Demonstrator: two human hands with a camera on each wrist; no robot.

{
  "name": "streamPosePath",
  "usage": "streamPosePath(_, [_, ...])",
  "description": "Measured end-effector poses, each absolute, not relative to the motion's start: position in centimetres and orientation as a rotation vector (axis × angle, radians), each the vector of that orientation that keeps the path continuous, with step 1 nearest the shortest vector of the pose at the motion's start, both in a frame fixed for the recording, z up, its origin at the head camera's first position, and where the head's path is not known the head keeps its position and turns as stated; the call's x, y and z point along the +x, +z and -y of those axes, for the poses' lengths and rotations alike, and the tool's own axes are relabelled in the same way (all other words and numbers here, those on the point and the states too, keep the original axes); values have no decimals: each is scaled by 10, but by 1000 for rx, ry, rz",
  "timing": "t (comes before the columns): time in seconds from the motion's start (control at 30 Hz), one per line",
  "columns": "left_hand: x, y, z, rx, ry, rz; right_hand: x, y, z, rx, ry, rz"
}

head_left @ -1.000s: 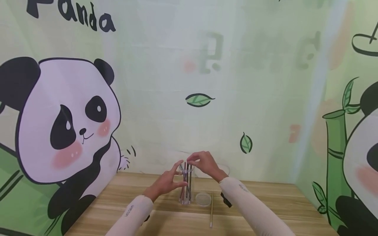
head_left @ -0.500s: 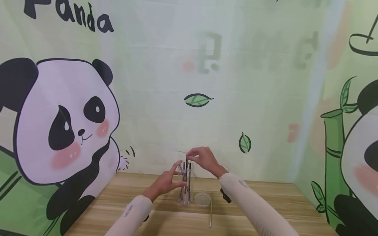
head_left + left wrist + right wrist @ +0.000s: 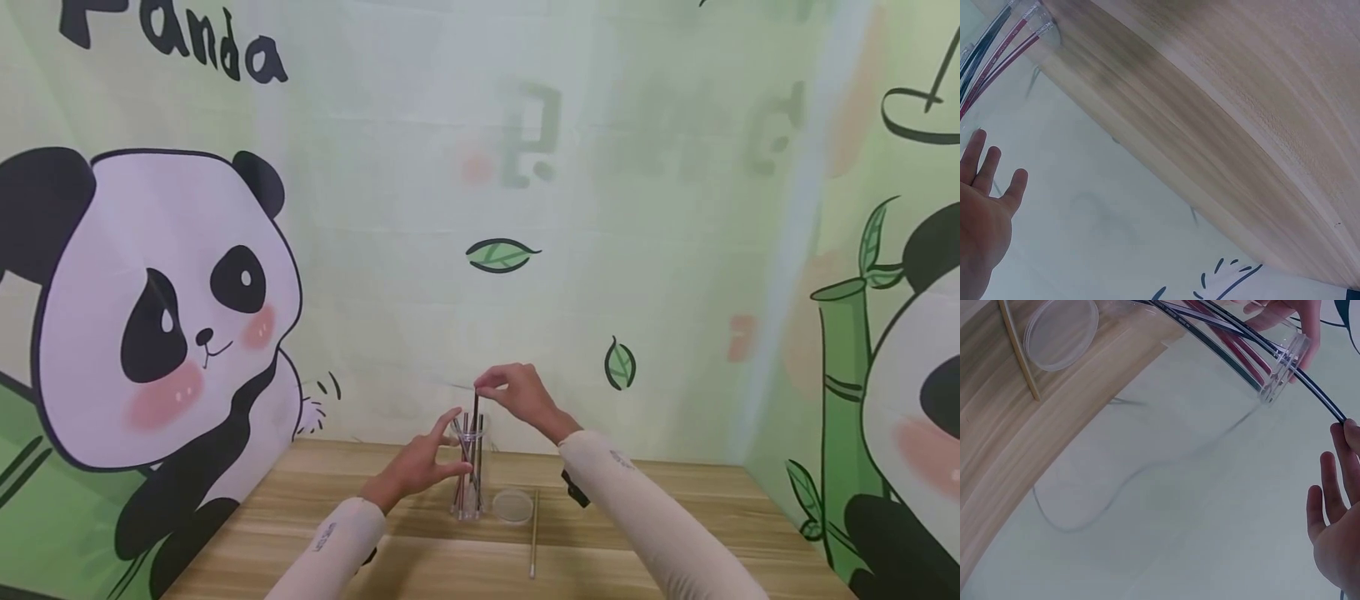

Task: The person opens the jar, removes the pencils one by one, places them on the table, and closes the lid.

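Note:
A clear jar [image 3: 468, 507] stands upright on the table with several dark and red pencils [image 3: 1244, 350] inside. My left hand [image 3: 408, 468] holds the jar from its left side, thumb across the front and index finger up by the rim. Above the mouth, my right hand [image 3: 521, 393] pinches the top end of a dark pencil [image 3: 1322, 397] between thumb and fingertips. That pencil rises well above the others, its lower part still inside the jar. In the left wrist view, red pencils [image 3: 1004, 47] show through the jar wall beyond the left hand's fingers.
A round clear lid [image 3: 513, 507] lies on the wooden table [image 3: 600, 533] just right of the jar. Next to it lies a yellowish pencil [image 3: 534, 537]. A panda-printed cloth [image 3: 405, 250] hangs behind the table, and a thin cable [image 3: 1122, 487] runs in front of it.
My right hand has risen from the jar's mouth, drawing the dark pencil upward. My left hand stays at the jar.

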State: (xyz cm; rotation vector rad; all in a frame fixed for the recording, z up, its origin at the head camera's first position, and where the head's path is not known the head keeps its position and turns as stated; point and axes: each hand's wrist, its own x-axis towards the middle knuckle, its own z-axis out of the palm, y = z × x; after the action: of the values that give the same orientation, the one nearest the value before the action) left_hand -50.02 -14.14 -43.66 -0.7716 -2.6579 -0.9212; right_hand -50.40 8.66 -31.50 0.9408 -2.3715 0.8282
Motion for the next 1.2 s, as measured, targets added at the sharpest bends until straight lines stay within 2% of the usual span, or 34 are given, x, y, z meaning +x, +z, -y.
streamPosePath(1.2, [-501, -439, 139, -718, -984, 2668, -499, -272, -97, 888, 790, 2344])
